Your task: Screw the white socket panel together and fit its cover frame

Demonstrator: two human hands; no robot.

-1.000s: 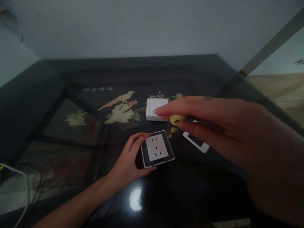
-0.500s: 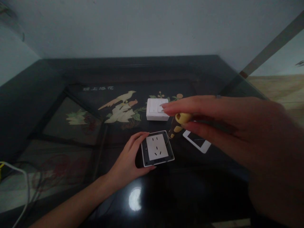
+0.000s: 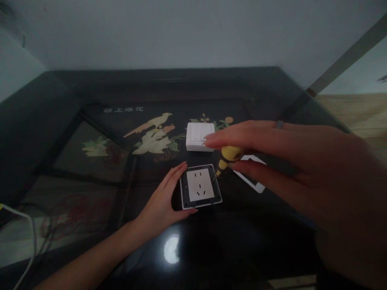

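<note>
A wall socket (image 3: 200,189) with a white face and dark surround lies on the dark glossy table. Fingers and thumb of my left hand (image 3: 165,193) grip it by its left side, at the top and bottom edges. Between the thumb and fingers of my right hand (image 3: 272,157) is a screwdriver (image 3: 232,152) with a yellow and dark handle. It slants down to the left, its thin tip at the right side of the socket's dark surround. Partly under my right hand lies a white frame-like cover plate (image 3: 260,187).
Behind the socket sits a white wall switch (image 3: 196,143) on a box. Bird and flower pictures decorate the table (image 3: 242,225). A white cable (image 3: 32,237) hangs at the left edge, and a pale wall (image 3: 166,32) stands behind.
The screwdriver handle has tilted a little within my right hand's fingers. My left hand still grips the socket in nearly the same place; the whole view has shifted slightly.
</note>
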